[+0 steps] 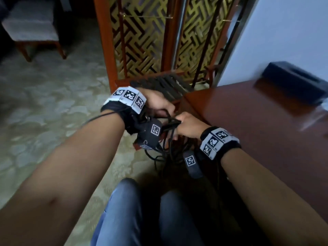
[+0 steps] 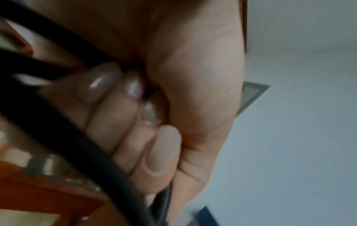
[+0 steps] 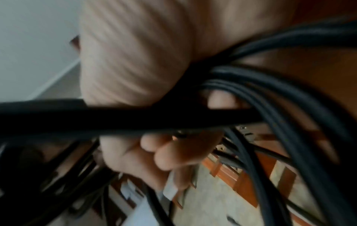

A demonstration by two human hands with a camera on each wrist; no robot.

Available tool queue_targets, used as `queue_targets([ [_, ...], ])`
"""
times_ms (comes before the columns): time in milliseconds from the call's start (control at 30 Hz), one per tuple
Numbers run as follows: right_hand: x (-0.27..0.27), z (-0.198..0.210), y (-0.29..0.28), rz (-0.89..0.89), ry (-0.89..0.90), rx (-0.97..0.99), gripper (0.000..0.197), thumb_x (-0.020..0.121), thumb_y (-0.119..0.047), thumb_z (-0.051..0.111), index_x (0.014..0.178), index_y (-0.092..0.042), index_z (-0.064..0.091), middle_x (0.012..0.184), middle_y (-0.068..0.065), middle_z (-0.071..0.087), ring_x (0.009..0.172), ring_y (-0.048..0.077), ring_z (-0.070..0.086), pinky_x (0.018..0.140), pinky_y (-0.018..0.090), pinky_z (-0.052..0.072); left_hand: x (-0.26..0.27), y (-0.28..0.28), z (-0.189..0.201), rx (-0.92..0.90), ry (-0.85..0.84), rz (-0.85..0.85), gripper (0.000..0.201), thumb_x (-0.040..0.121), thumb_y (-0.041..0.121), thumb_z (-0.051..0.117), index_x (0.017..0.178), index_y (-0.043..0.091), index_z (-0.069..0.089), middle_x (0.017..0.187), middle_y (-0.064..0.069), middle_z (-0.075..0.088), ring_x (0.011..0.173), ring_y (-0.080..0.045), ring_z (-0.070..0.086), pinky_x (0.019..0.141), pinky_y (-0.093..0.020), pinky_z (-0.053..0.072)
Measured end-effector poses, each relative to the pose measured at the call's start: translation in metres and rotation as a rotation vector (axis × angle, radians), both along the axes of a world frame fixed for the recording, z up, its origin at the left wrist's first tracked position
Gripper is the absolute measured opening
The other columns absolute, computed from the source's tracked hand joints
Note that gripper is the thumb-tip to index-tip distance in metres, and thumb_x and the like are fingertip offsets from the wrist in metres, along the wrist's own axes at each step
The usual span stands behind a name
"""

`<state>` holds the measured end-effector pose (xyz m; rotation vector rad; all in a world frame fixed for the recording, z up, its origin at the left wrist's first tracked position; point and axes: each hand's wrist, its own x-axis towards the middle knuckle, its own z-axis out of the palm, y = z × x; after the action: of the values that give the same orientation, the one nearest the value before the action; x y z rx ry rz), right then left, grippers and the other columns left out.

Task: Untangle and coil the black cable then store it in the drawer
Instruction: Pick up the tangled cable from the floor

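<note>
1. Both grips are closed on the thin black rubber cable (image 1: 168, 126) at centre frame: left hand (image 1: 156, 103), right hand (image 1: 188, 126).
2. Loops hang below both fists, toward the jeans.
3. Knuckles nearly meet beside the red-brown wooden bench (image 1: 257, 121); no drawer shows.

The thin black cable (image 1: 167, 137) at the frame's centre looks like smooth, matt rubber or plastic. The reddish-brown wooden desk top (image 1: 248, 121) at the right has a polished, faintly glossy finish. The gold lattice screen (image 1: 140, 41) at the top looks metallic in a red wooden frame. The pale patterned carpet (image 1: 53, 103) at the left looks soft and matt. The blue denim jeans (image 1: 127, 213) at the bottom are cloth.
</note>
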<state>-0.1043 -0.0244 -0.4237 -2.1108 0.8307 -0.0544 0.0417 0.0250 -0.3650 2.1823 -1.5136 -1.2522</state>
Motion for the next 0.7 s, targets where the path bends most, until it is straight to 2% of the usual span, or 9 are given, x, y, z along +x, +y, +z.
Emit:
queue_targets([
  [67,-0.021,0.019,0.001,-0.066,-0.075,0.071,0.033,0.074,0.004,0.073,0.047,-0.013,0.062,0.046,0.002,0.06,0.042,0.013,0.051,0.053,0.027,0.041,-0.017,-0.003,0.033,-0.095,-0.022,-0.06,0.042,0.091,0.027,0.057,0.052,0.016,0.046,0.037,0.006,0.042,0.039,-0.011,0.037,0.046,-0.02,0.032],
  [133,-0.042,0.04,-0.001,-0.171,-0.176,0.073,0.044,0.076,0.006,0.07,0.04,-0.016,0.057,0.038,-0.002,0.051,0.037,0.012,0.042,0.045,0.022,0.033,-0.033,-0.011,0.057,-0.169,0.013,-0.065,0.044,0.089,0.031,0.058,0.051,0.016,0.045,0.041,0.004,0.038,0.037,-0.012,0.031,0.045,-0.022,0.029],
  [233,-0.074,0.071,-0.006,-0.432,-0.355,0.03,0.03,0.078,0.004,0.068,0.053,-0.01,0.059,0.038,-0.004,0.049,0.035,0.009,0.04,0.039,0.017,0.03,-0.062,-0.02,0.081,-0.357,0.382,0.067,0.033,0.09,0.034,0.061,0.063,0.015,0.06,0.046,0.004,0.048,0.04,-0.011,0.041,0.044,-0.02,0.035],
  [300,-0.103,0.089,-0.013,-0.63,-0.496,0.02,0.026,0.083,0.0,0.067,0.06,-0.009,0.06,0.039,-0.006,0.051,0.034,0.006,0.042,0.041,0.018,0.033,-0.084,-0.026,0.092,-0.411,0.604,0.083,0.035,0.093,0.039,0.057,0.072,0.013,0.065,0.056,0.003,0.064,0.047,-0.011,0.059,0.046,-0.018,0.048],
  [400,-0.151,0.114,-0.017,-0.816,-0.693,-0.073,0.027,0.081,-0.006,0.07,0.058,-0.013,0.059,0.048,-0.003,0.056,0.043,0.009,0.049,0.048,0.022,0.039,-0.119,-0.037,0.095,-0.375,0.746,0.005,0.069,0.079,0.064,0.064,0.11,0.003,0.063,0.103,-0.012,0.067,0.085,-0.026,0.065,0.078,-0.028,0.053],
  [467,-0.182,0.128,-0.015,-0.905,-0.77,-0.165,0.032,0.081,-0.005,0.068,0.055,-0.016,0.054,0.042,-0.011,0.051,0.039,0.003,0.044,0.046,0.019,0.037,-0.145,-0.047,0.09,-0.33,0.787,-0.035,0.094,0.066,0.078,0.062,0.129,0.008,0.053,0.114,-0.019,0.059,0.078,-0.03,0.064,0.072,-0.037,0.054],
  [500,-0.202,0.137,-0.013,-0.971,-0.816,-0.207,0.028,0.081,-0.004,0.067,0.058,-0.015,0.055,0.042,-0.014,0.05,0.04,0.001,0.044,0.046,0.018,0.038,-0.164,-0.054,0.087,-0.311,0.806,-0.077,0.092,0.066,0.081,0.057,0.128,0.012,0.055,0.113,-0.02,0.06,0.074,-0.028,0.064,0.068,-0.036,0.054],
  [633,-0.283,0.151,-0.003,-1.302,-0.857,-0.384,0.033,0.072,-0.014,0.066,0.045,-0.027,0.055,0.044,-0.014,0.047,0.05,0.01,0.042,0.053,0.024,0.036,-0.252,-0.07,0.084,-0.265,0.719,-0.267,0.073,0.076,0.084,0.04,0.109,0.024,0.066,0.126,-0.018,0.063,0.103,-0.029,0.06,0.097,-0.041,0.041],
  [700,-0.326,0.151,0.004,-1.464,-0.783,-0.458,0.026,0.072,-0.019,0.067,0.049,-0.023,0.056,0.05,-0.009,0.051,0.058,0.016,0.046,0.057,0.027,0.038,-0.296,-0.072,0.087,-0.298,0.663,-0.284,0.065,0.088,0.075,0.03,0.116,0.023,0.059,0.121,-0.012,0.064,0.101,-0.025,0.063,0.087,-0.039,0.046],
])
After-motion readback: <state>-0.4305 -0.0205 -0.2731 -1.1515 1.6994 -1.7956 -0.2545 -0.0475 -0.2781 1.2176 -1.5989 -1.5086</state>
